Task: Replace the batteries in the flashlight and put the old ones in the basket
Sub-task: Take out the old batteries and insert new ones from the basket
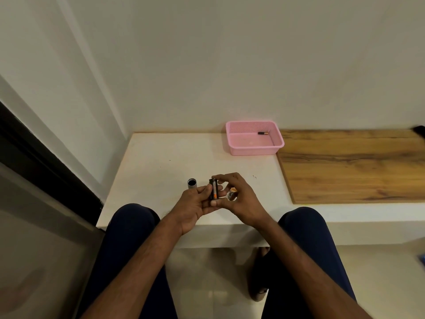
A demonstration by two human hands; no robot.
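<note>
My left hand (195, 203) holds a black battery holder (213, 189) upright over the white table's front edge; an orange-marked battery shows in it. My right hand (239, 199) reaches over it, with the fingertips touching the holder's top. The grey flashlight body (192, 183) stands on the table just left of my hands, its dark open end facing up. A small silver part (231, 195), maybe the cap, peeks out under my right hand. The pink basket (254, 147) sits at the back of the table with one battery (263, 133) inside.
The white table (161, 162) meets a wooden surface (349, 166) on the right. A wall stands close behind, and a dark frame runs along the left. My knees sit below the table's front edge.
</note>
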